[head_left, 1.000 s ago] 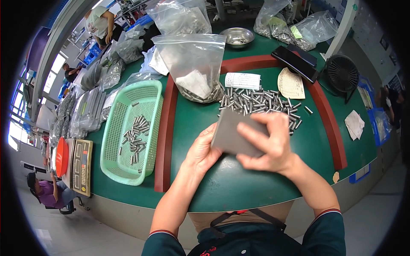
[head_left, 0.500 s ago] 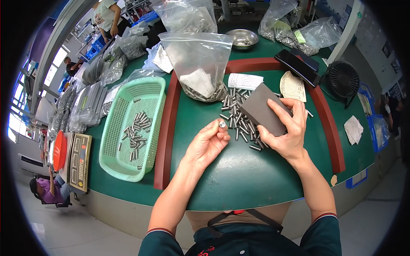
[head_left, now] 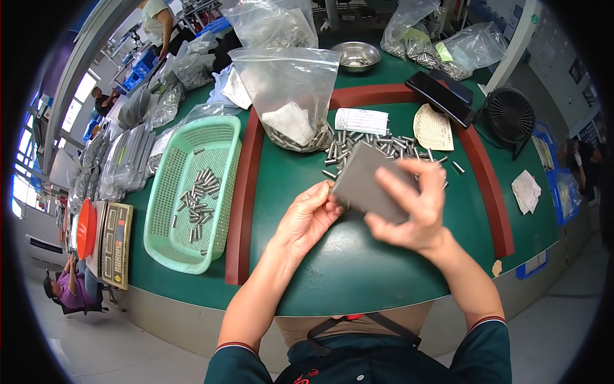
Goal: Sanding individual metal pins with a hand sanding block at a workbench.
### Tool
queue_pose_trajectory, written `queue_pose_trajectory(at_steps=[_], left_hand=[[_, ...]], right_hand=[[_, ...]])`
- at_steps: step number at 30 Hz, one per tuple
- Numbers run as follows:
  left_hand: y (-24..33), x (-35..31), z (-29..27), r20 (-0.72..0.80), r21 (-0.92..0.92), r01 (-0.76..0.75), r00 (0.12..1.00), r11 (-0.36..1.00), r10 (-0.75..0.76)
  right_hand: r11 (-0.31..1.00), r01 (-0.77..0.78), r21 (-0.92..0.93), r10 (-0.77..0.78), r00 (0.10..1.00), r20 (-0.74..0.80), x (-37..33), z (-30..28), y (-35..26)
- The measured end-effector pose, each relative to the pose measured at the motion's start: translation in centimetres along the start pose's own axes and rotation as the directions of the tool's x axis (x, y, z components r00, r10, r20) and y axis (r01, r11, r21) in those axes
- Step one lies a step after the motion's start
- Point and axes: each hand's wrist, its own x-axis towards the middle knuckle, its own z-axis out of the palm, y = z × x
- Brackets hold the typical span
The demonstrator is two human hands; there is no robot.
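My right hand (head_left: 412, 208), partly blurred, grips a flat dark grey rectangular block (head_left: 366, 185) that looks like a sanding sponge. The block's left edge meets the fingertips of my left hand (head_left: 311, 217). Those fingers are pinched on a short metal pin, now mostly hidden at the block's edge. Behind and beneath the block lies a loose pile of metal pins (head_left: 401, 148) on the green tabletop (head_left: 358, 275). More pins (head_left: 197, 198) sit in the pale green plastic basket (head_left: 153, 238) to my left.
Dark red rails (head_left: 245, 211) frame the work area. A clear bag of pins (head_left: 284, 96) stands at the back, near a steel bowl (head_left: 356, 56). Paper slips (head_left: 361, 121), a black phone (head_left: 441, 99) and a fan (head_left: 508, 118) lie beyond. A scale (head_left: 116, 246) stands left.
My right hand has brought the grey block left and slightly down, against my left fingertips. The pin end that showed between my left fingers is now covered. The view has shifted slightly.
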Motion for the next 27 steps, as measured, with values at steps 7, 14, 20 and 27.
queue_pose_trajectory(at_steps=[7, 14, 20, 27], left_hand=[[0.4, -0.2, -0.1, 0.090, 0.034, -0.009, 0.996, 0.999, 0.006], [0.6, -0.1, 0.4, 0.112, 0.161, -0.074, 0.992, 0.984, 0.056], [0.2, -0.8, 2.5, -0.155, 0.308, -0.039, 0.984, 0.951, 0.090], [0.8, 0.0, 0.1, 0.126, 0.292, -0.224, 0.973, 0.930, 0.195]], right_hand=[[0.983, -0.095, -0.160, 0.085, 0.994, -0.065, 0.4, 0.0, 1.8], [1.000, -0.020, -0.018, 0.021, 0.997, 0.068, 0.6, 0.1, -0.7], [0.982, 0.067, 0.178, -0.095, 0.983, 0.157, 0.0, -0.3, -2.2], [0.942, -0.256, 0.219, 0.249, 0.967, 0.057, -0.2, -0.1, 0.9]])
